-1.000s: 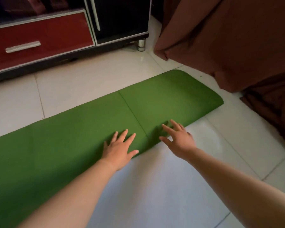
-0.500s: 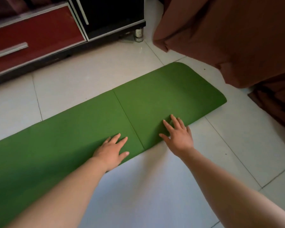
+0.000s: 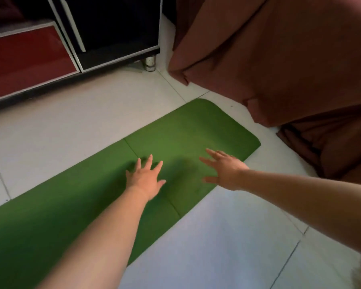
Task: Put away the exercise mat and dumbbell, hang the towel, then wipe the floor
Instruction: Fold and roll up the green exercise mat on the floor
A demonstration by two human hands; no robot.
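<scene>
Honestly, with my left hand [image 3: 145, 178] and right hand [image 3: 224, 171] both splayed flat, gripping nothing, over the green mat [image 3: 71, 205] lying unrolled across mid-frame, I reckon a crooked start at its rounded frame-right end makes the roll telescope.

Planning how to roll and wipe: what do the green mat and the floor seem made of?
The green mat looks like matte foam or rubber: dull, even surface, rounded corner, a pressed crease across it. The floor looks like glazed ceramic tile: pale, smooth, faintly glossy, split by thin grout lines.
</scene>
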